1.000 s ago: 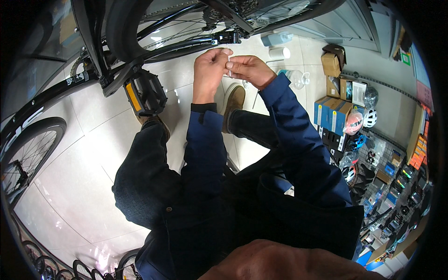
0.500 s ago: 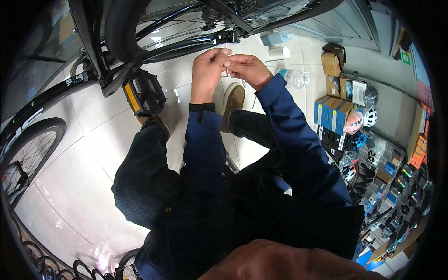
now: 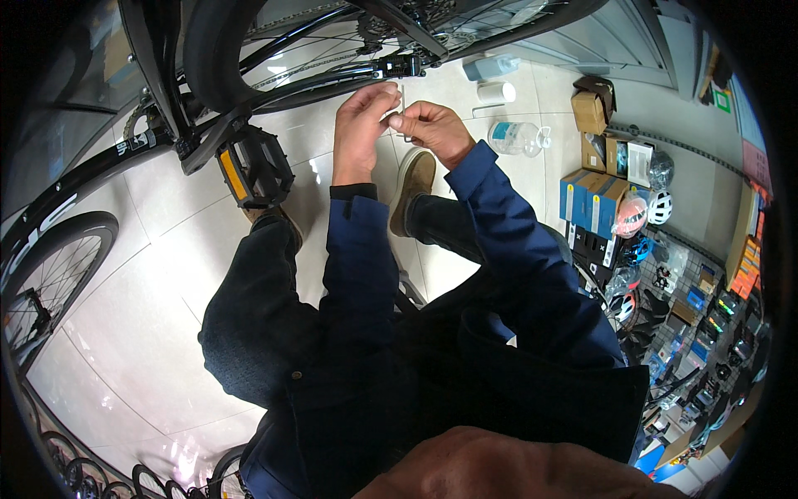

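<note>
Both grips, left hand and right hand, pinched on thin metal rod.

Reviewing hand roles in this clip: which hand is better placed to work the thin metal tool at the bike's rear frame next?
Probably the right hand: its fingers already pinch the thin metal tool, pointing toward the black fitting on the frame. The left hand only meets it at the fingertips.
</note>
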Demonstrator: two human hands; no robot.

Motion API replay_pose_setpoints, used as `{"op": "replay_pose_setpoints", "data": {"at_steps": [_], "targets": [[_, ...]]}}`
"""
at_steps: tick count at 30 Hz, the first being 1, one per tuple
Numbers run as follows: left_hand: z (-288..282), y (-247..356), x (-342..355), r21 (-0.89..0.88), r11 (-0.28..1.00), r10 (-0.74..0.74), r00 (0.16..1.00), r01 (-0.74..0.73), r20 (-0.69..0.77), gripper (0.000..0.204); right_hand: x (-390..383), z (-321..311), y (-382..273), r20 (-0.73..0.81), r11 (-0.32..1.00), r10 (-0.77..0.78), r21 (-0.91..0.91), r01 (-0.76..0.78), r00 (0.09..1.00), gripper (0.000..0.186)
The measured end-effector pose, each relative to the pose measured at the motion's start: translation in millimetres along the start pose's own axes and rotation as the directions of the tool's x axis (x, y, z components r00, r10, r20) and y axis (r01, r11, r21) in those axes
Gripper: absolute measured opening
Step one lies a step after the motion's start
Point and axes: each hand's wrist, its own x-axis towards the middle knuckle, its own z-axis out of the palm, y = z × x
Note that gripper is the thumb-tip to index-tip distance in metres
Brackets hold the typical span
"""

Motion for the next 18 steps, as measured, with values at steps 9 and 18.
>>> {"op": "replay_pose_setpoints", "data": {"at_steps": [9, 18], "targets": [[35.0, -9.6, -3.1, -0.248, 0.965, 0.041, 0.986, -0.082, -0.164, 0.016, -10.8, -5.9, 17.8, -0.056, 0.987, 0.093, 0.137, -0.085, 0.994, 0.02], [48.0, -9.4, -4.8, -0.332, 0.939, 0.016, 0.977, -0.087, -0.211, 0.013, -17.6, -12.9, 24.0, -0.081, 0.982, 0.105, 0.167, -0.091, 0.991, 0.018]]}}
